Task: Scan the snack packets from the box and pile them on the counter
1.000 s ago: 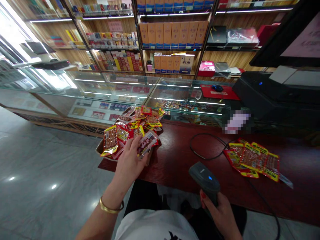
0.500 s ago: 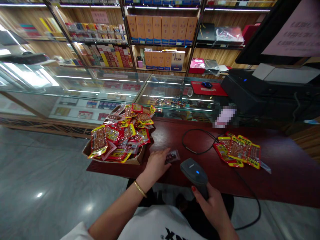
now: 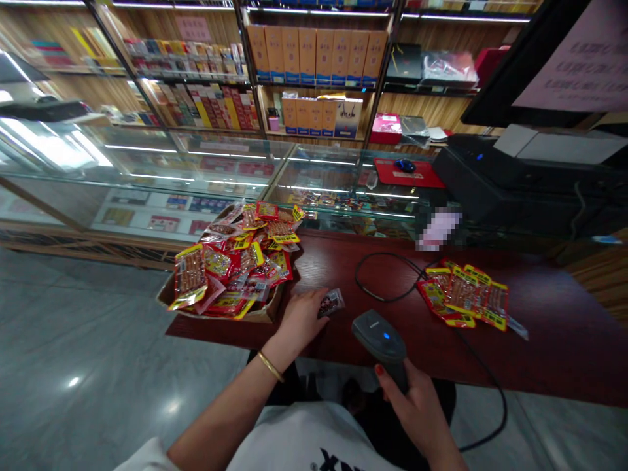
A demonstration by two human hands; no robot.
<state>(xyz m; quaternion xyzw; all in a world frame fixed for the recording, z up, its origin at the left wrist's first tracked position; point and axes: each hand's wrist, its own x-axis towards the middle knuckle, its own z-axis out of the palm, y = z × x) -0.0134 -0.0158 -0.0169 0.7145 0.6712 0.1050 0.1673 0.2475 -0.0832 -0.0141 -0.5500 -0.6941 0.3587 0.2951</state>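
My left hand (image 3: 303, 322), a gold bangle at its wrist, is closed on one end of a small clear-and-dark snack packet (image 3: 332, 302) at the table's front. Part of the packet is hidden under the fingers. My right hand (image 3: 417, 399) grips the handle of a dark grey barcode scanner (image 3: 380, 337), whose blue light is lit. The scanner's head points toward the packet, apart from it. Left of my left hand, a cardboard box (image 3: 267, 313) is heaped with red and yellow snack packets (image 3: 240, 261). More snack packets (image 3: 466, 294) lie in a loose pile at the right.
The dark red wooden table (image 3: 324, 261) carries a looped black cable (image 3: 360, 281). Behind it stands a glass display counter (image 3: 220, 163) with a red mouse pad (image 3: 432, 175). A monitor (image 3: 530, 72) and a black machine (image 3: 520, 190) stand at the right. Shelves of boxes (image 3: 316, 55) line the wall.
My left hand and the small packet have shifted slightly left, and the packet's visible end is now tipped upward. The scanner in my right hand has barely moved.
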